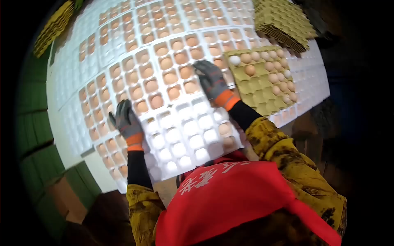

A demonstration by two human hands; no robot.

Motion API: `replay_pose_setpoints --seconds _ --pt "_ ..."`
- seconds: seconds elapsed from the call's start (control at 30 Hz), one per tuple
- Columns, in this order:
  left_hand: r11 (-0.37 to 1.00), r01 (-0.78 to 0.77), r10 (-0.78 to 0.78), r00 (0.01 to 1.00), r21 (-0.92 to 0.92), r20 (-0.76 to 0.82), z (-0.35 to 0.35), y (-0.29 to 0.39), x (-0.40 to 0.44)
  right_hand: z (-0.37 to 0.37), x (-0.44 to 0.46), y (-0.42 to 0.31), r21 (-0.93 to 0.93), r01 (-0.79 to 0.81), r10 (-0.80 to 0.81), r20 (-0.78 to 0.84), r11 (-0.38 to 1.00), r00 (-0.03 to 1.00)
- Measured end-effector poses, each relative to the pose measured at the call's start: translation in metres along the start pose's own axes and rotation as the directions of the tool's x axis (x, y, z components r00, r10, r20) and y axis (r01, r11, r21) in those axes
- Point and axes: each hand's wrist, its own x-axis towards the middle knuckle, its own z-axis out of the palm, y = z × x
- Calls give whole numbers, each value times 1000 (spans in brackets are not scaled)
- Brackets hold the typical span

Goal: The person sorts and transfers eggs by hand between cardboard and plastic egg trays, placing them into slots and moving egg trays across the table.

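Note:
My left hand [128, 123], in a grey glove with an orange cuff, lies over white plastic egg trays at the left, thumb apart from its fingers. To the right, my right hand [211, 80] in a matching glove reaches its outstretched fingers over brown eggs [186, 72]. I see nothing held in either hand; the palms are hidden. Between and below them sits a white egg tray [180, 137] with mostly bare cells and a few eggs [225, 128] at its right side. A yellow-green pulp tray [250, 88], partly filled with brown and white eggs, lies beside my right hand.
Many more white trays of eggs [158, 16] cover the table's far part. A stack of pulp trays [283, 24] stands at the back right, another [53, 28] at the far left. Green boxes [41, 164] stand left of the table. A red apron [230, 197] shows below.

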Motion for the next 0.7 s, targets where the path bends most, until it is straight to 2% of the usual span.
replay_pose_setpoints --seconds 0.03,0.07,0.1,0.13,0.17,0.27,0.3,0.37,0.43,0.53,0.57,0.63,0.67,0.7 --pt "1000 -8 8 999 -7 -42 1 7 2 -1 -3 7 -287 130 -111 85 949 990" --pt "1000 -6 7 995 7 -96 0 13 6 -6 -7 5 -239 122 -104 87 963 991" --pt "999 19 -17 999 31 -51 -4 13 6 -14 -16 -3 -182 116 -100 95 976 990" --pt "957 153 -162 987 -246 -14 -1 15 2 -27 -24 -12 -50 17 -12 87 999 996" --pt "824 286 -290 954 -489 70 5 22 1 -57 -29 -38 -33 -82 85 82 996 993" --pt "793 254 -225 967 -554 121 7 84 9 -144 -59 -39 -150 -145 146 -5 978 989" --pt "893 132 -76 987 -431 144 2 118 17 -176 -71 -24 -200 -183 176 -54 963 983" --pt "760 135 3 977 -636 212 16 185 18 -246 -90 11 -308 -335 324 -88 890 942" --pt "819 -109 254 949 -564 186 29 258 20 -298 -108 50 -395 -472 475 -95 789 875" --pt "785 -222 437 861 -578 262 63 359 9 -315 -103 73 -374 -580 614 -34 724 788" --pt "794 -257 466 839 -551 281 78 387 3 -308 -102 79 -446 -492 536 -33 747 843" --pt "821 -332 509 795 -464 331 100 433 -4 -281 -109 105 -655 -342 450 -3 674 893" --pt "825 -371 520 795 -427 313 115 448 -10 -269 -112 116 -695 -313 422 -16 647 906" --pt "851 -380 508 773 -364 381 124 457 -8 -264 -109 118 -734 -284 391 -28 617 920"
